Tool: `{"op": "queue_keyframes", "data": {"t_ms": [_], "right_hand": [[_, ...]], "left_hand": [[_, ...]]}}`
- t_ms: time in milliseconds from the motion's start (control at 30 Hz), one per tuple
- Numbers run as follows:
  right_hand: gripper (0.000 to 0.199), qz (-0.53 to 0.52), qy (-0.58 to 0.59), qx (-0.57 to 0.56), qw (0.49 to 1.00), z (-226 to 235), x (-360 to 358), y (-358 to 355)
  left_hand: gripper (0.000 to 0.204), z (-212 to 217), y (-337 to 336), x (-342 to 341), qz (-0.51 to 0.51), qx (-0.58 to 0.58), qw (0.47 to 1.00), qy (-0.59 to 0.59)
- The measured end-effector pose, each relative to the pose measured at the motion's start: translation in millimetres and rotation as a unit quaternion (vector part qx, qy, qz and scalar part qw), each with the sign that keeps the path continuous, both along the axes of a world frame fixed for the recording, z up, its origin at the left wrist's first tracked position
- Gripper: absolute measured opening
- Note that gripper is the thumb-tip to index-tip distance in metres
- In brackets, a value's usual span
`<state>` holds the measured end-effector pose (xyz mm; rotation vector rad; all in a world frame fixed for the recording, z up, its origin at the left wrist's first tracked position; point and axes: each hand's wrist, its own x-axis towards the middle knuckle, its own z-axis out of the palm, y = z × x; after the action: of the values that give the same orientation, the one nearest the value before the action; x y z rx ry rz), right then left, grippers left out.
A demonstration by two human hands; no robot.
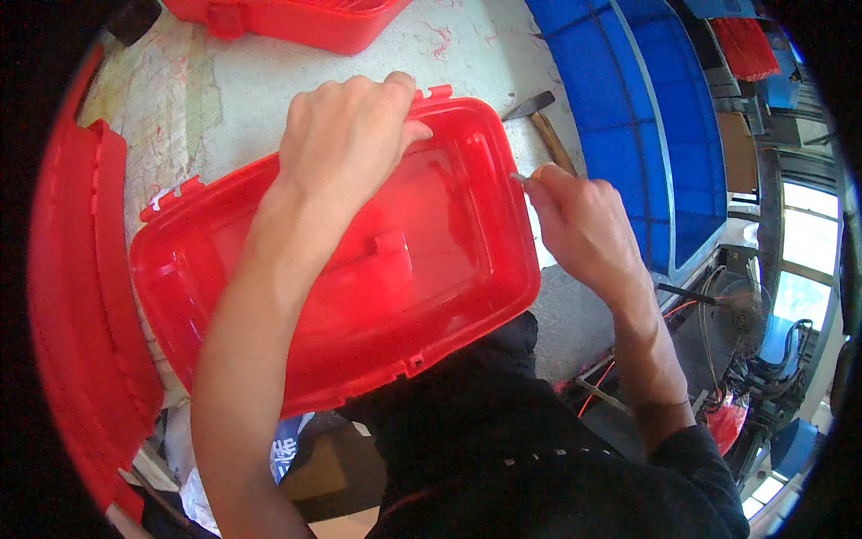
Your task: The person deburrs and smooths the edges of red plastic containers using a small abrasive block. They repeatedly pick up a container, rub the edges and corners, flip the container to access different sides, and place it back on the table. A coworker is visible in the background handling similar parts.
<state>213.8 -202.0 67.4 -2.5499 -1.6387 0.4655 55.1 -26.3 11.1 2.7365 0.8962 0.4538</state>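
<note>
A shallow red plastic box lid [332, 359], hollow side up, lies tilted in front of me at the near edge of the worktable. My left hand [346, 135] grips its far rim, thumb inside and fingers over the outer edge beside a hinge tab. At the lid's right rim, my right hand [579, 216] is closed in a pinch around a small tool with a pale metal tip [518, 177]. That tip touches or nearly touches the rim; the rest of the tool is hidden in my fingers. Just beyond lies a hammer [552, 144] with a wooden handle.
Another red plastic box [296, 22] stands at the far edge of the white, scuffed worktable [242, 90]. Red plastic parts [81, 287] are stacked along the left. Blue crates [620, 117] border the right side, with cables and equipment [741, 314] below them.
</note>
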Motion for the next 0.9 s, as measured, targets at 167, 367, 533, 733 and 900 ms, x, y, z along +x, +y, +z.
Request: {"op": "queue_keyframes", "data": {"t_ms": [167, 367, 533, 733, 900], "right_hand": [[0.020, 0.012, -0.022, 0.008, 1.000, -1.2, -11.7, -25.4], [0.018, 0.014, -0.032, 0.021, 0.999, 5.8, -10.9, -24.9], [0.020, 0.020, -0.047, 0.045, 0.998, -1.1, 1.1, 10.0], [0.023, 0.000, -0.044, 0.030, 0.999, -4.8, 0.1, 11.8], [0.021, 0.005, -0.054, 0.011, 0.998, 0.9, -5.9, -7.6]], "left_hand": [[0.039, -1.4, 3.4, -0.5, 0.009, -0.002, 1.000, 0.010], [0.039, 3.3, 5.4, 0.7, 0.003, 0.002, 1.000, 0.020], [0.034, 5.3, 4.6, -1.0, 0.007, -0.027, 0.999, 0.024], [0.031, 3.5, 4.4, -0.7, 0.013, -0.021, 0.999, 0.030], [0.031, 4.5, 2.4, 2.2, 0.031, -0.032, 0.998, 0.042]]}}
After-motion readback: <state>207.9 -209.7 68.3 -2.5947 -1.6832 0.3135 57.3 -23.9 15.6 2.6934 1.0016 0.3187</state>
